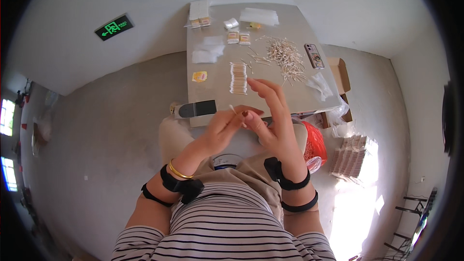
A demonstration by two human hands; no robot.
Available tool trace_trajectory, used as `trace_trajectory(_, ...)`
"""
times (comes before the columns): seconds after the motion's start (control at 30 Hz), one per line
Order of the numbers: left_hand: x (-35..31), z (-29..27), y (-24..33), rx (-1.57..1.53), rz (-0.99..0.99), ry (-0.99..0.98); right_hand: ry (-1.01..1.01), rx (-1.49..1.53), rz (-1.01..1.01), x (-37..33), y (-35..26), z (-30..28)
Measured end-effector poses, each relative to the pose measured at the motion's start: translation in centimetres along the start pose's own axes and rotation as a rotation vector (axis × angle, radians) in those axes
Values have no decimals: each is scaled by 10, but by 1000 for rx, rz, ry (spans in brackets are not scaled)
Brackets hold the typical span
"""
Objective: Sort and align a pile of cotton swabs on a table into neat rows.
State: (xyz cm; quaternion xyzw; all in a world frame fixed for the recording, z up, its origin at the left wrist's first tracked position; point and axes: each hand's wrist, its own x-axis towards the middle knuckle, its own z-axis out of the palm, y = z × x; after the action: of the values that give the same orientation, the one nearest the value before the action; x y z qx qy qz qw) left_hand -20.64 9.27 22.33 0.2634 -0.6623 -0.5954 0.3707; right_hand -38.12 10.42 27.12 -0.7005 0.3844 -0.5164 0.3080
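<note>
cotton swabs are what we work with, and one thin white-tipped cotton swab [232, 109] sits pinched between the thumb and fingertips of our left hand [223, 126], its tip poking up and away from us. our right hand [270, 116] is just beside the left, touching it at the fingertips, its thumb and forefinger closed toward the same swab while the other fingers fan out upward and loose; whether it really grips the stick we cannot tell. both wrists carry black bands, the left a gold bangle as well, and the forearms rise from our striped lap.

just beyond the fingertips, on the grey square table [295, 96], lies a neat aligned row of wooden-stick swabs [238, 78], which we judge to be the sorted part. further out and right of the right hand a loose scattered heap of swabs [285, 54] waits, clearly larger, so we judge most of the sorting is left. a small yellow packet [199, 76] lies beyond the left hand, a phone [313, 55] past the heap, and clear plastic bags [259, 16] with small filled packs [239, 37] at the far edge.
</note>
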Motion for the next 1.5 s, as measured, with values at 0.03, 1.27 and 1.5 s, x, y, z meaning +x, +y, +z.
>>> trace_trajectory(0.03, 2, -2, -5, -25, -67, 69, 38, 45, 36, 0, 8, -1)
trace_trajectory(1.27, 59, -78, -195, -381, -808, 313, 719, -680, 697, -19, 399, -172)
trace_trajectory(1.5, 68, -75, -191, -385, -798, 312, 29, -397, 583, 66, 369, -45)
